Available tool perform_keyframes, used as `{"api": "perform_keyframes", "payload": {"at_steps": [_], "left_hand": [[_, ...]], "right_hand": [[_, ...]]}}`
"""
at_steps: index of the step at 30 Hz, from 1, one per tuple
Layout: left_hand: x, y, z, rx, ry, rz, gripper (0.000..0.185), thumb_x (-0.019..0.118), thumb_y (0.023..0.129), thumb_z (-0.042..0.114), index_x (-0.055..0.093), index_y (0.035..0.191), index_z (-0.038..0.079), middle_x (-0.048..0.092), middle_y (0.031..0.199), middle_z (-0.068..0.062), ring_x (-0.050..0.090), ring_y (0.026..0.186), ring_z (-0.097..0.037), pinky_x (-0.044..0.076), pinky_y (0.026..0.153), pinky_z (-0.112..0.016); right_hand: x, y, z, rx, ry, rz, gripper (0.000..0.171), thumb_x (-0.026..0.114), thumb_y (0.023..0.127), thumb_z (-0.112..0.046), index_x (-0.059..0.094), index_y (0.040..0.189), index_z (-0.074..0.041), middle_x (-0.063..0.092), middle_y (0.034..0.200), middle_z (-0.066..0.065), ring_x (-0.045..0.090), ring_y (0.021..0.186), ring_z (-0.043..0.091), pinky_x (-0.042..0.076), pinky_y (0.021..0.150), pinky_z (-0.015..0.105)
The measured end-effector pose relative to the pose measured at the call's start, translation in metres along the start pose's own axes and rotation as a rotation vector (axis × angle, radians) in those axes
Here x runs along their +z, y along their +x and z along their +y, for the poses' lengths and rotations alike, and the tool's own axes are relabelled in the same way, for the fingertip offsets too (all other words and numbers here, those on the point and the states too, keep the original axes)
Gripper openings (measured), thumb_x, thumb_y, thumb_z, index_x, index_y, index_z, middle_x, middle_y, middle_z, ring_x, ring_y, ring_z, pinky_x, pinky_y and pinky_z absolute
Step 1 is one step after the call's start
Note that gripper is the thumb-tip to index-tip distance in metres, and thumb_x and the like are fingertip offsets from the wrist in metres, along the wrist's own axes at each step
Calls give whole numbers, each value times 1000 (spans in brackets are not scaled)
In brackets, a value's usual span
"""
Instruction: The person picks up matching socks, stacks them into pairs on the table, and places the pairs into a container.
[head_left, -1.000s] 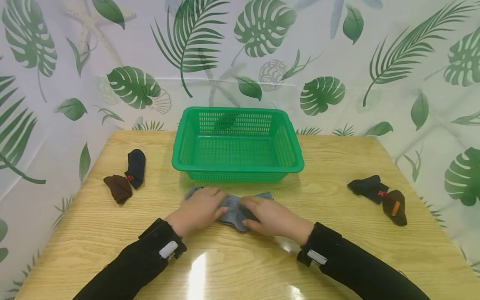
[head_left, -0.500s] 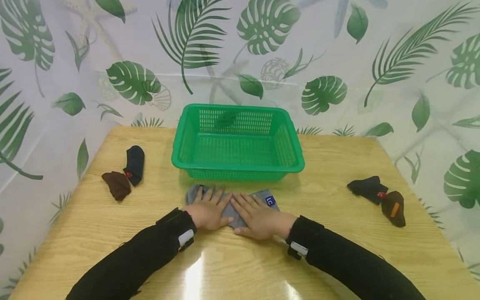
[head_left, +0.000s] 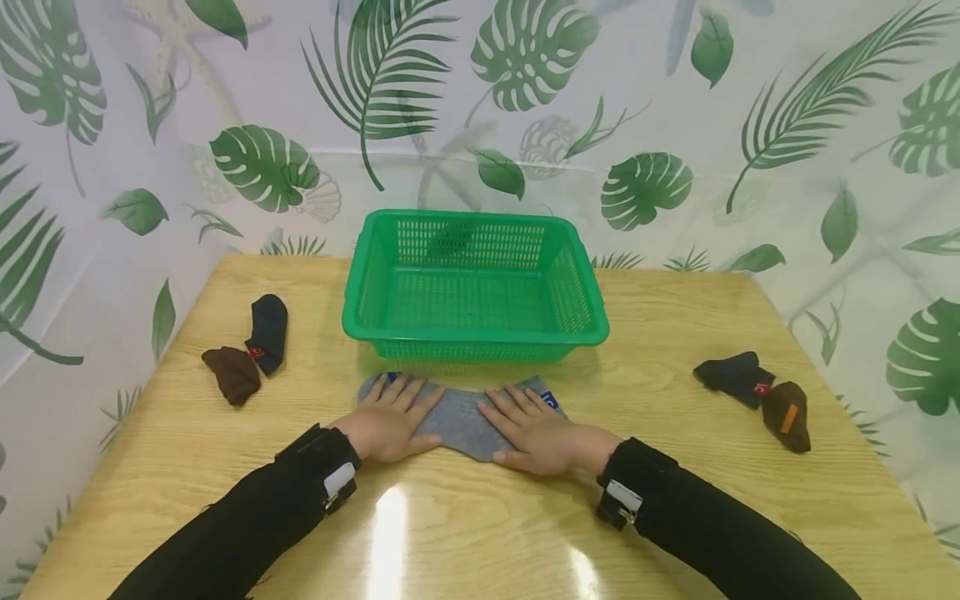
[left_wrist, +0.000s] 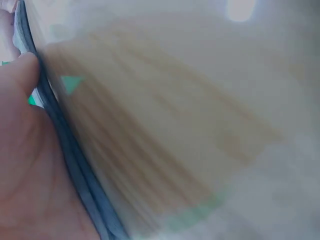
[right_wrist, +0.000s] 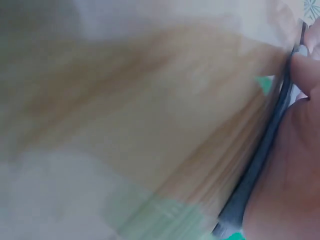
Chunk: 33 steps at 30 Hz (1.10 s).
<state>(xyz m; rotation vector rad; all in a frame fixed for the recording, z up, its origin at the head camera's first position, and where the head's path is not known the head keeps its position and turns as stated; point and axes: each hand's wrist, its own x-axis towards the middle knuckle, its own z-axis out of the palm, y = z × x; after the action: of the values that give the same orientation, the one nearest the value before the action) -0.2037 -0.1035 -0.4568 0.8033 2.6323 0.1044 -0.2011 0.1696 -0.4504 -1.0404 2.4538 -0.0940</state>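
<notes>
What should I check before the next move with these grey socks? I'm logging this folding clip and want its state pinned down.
1. Left hand flat on the grey socks: ok.
2. Right hand flat on them too: ok.
3. Socks lie spread on the table, in front of the green basket: ok.
4. Basket holds nothing: ok.
5. The two socks line up edge to edge: cannot tell, hands cover them.
6. Wrist views usable: not ok, blurred.
</notes>
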Motion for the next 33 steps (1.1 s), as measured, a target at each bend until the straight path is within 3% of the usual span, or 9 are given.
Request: {"api": "perform_keyframes", "payload": {"at_steps": [6, 11, 19, 28, 33], "left_hand": [[-7, -19, -13, -37, -20, -30, 78, 35, 97, 64, 12, 158, 21, 0, 162, -16, -5, 146, -42, 3, 111, -66], [-10, -23, -16, -32, -22, -52, 85, 36, 94, 69, 11, 158, 19, -2, 162, -15, -6, 146, -41, 0, 109, -70], [-12, -24, -14, -47, 43, -54, 97, 42, 91, 69, 9, 156, 6, 0, 162, -13, -2, 148, -36, 2, 112, -65], [-5, -32, -12, -26, 100, 69, 93, 46, 91, 68, 18, 155, 7, 7, 160, -22, 5, 147, -40, 8, 111, -66], [1, -33, -15, -36, 61, 82, 92, 45, 90, 69, 19, 156, 12, 6, 160, -24, 3, 147, -39, 9, 109, -69]], "right_hand": [[3, -14, 9, 56, 9, 73, 88, 38, 99, -57, 4, 154, 1, -8, 160, 23, -9, 147, 37, -2, 114, 61], [3, -19, 9, 57, 64, 85, 95, 37, 97, -63, 3, 153, 6, -10, 158, 27, -11, 146, 40, -4, 111, 65], [1, -25, 3, 119, 93, 75, 92, 44, 98, -55, 3, 152, 8, -11, 157, 29, -13, 145, 41, -9, 109, 66], [1, -28, -5, 210, 64, 109, 91, 50, 96, -54, 11, 152, 7, -11, 155, 32, -12, 144, 44, -1, 113, 63], [5, -28, -3, 212, 33, 139, 96, 50, 95, -58, 11, 151, 9, -8, 156, 32, -8, 145, 44, 3, 114, 60]]}}
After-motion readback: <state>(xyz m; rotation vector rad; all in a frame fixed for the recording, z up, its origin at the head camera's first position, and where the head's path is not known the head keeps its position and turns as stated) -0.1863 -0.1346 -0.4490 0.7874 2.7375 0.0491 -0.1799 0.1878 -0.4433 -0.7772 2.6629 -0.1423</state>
